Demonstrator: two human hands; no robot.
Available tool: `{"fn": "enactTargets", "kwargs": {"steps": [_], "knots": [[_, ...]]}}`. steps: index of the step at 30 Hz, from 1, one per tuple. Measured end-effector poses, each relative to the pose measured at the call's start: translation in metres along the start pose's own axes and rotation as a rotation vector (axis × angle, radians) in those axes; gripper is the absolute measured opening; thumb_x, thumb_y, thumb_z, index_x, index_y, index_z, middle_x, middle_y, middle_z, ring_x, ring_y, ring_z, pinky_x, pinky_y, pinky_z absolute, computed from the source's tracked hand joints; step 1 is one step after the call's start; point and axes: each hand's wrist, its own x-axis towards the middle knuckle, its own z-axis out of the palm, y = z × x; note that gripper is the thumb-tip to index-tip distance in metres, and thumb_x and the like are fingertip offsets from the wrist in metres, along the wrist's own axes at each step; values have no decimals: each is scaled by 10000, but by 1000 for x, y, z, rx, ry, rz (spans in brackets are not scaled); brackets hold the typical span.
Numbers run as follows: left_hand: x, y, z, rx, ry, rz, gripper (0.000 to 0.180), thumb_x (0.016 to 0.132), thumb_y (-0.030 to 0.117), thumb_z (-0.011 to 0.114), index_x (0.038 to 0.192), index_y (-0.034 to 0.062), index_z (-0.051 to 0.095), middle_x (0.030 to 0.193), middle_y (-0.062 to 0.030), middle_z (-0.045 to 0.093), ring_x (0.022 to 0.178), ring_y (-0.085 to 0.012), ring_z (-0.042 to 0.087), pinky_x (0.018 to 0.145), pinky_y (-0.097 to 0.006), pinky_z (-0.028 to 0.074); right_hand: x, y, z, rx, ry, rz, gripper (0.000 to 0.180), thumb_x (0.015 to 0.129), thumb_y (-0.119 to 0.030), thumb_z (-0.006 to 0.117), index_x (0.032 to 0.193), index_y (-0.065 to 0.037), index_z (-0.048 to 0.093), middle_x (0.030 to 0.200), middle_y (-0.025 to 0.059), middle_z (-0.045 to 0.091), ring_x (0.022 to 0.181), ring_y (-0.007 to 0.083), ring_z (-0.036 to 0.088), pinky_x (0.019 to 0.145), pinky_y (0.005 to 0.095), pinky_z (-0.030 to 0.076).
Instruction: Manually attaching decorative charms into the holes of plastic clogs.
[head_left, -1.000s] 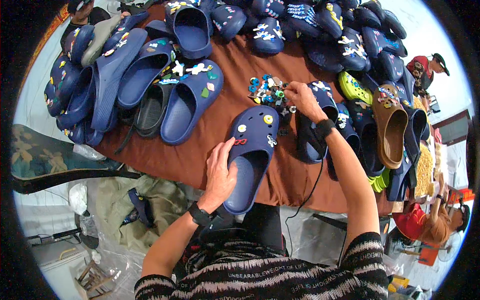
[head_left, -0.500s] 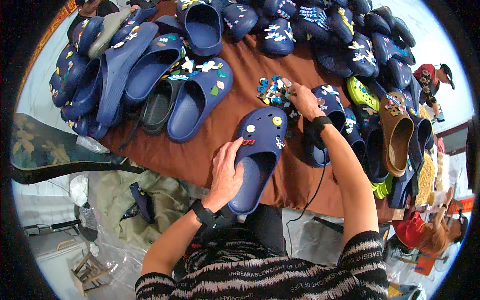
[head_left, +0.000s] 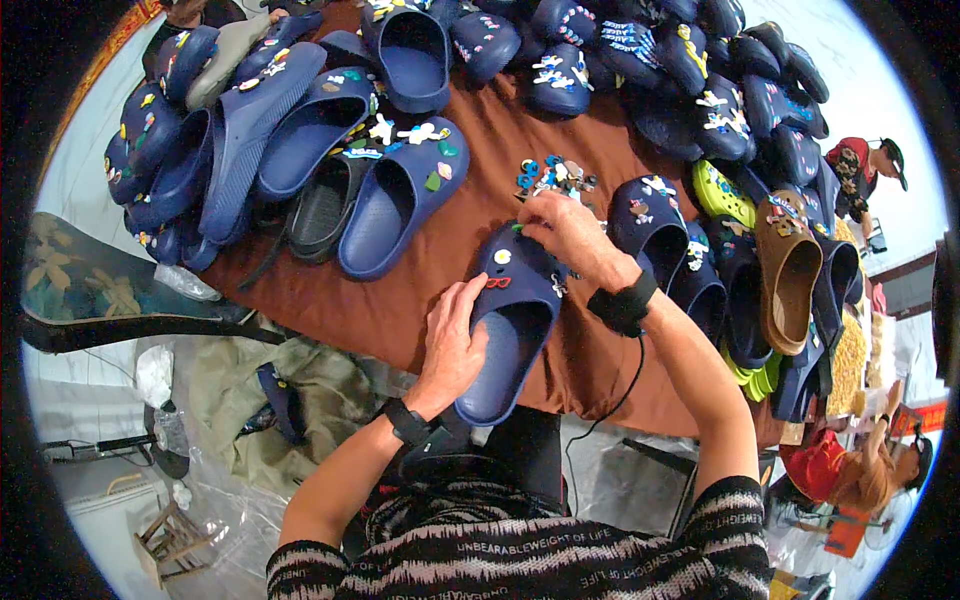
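Observation:
A navy clog (head_left: 508,345) lies in front of me, its toe pointing away. My left hand (head_left: 455,345) is closed on its left side, thumb inside the opening and fingers on the upper. A white flower charm and a red glasses-shaped charm sit on the upper, with a pale charm by the right strap end. Over the toe, my right hand (head_left: 572,238) pinches a small shoe charm (head_left: 517,229); a bit of green shows at the fingertips, the rest hidden. Just beyond lies a pile of loose charms (head_left: 562,178). Both wrists wear black bands.
Decorated navy clogs (head_left: 405,200) crowd the left and far side of the brown-covered table (head_left: 400,310). At the right stand more clogs, with a brown one (head_left: 788,270) and a lime one (head_left: 724,194). A black cable (head_left: 622,405) hangs from my right wristband. Other people are at the far right.
My right hand has left the charm pile and come nearer and left, over the clog's toe, with a small charm in its fingertips. My left hand keeps its hold on the clog.

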Motion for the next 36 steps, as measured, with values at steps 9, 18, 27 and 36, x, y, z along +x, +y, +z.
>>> {"fn": "enactTargets", "kwargs": {"steps": [9,18,27,36], "knots": [[-1,0,-2,-4,-29,-58,618,851,12,564,1452,82,438,1412,-202,465,1330,-396,427,1132,-469,320,-10,-17,0,-344,-82,-175,101,806,-109,619,864,-76,694,915,110,628,967,312,630,866,425,484],[-2,-2,-1,10,-18,-31,617,852,12,564,1452,74,436,1404,-206,473,1328,-400,429,1127,-471,324,-9,-14,-1,-343,-197,-171,124,802,-93,627,887,-76,715,959,102,632,1008,312,606,884,446,476],[0,-7,2,4,-24,3,612,853,-5,557,1446,83,438,1384,-218,475,1303,-404,441,1095,-495,347,-12,19,-22,82,-196,-129,206,857,-116,650,1034,-47,729,1002,168,709,924,349,675,862,439,524],[-1,-6,4,-13,-12,-20,615,856,3,543,1456,89,434,1414,-205,463,1339,-390,415,1127,-478,318,-62,58,-45,-170,-145,287,183,884,-189,621,907,-33,714,880,211,706,864,406,682,762,496,545]]}}
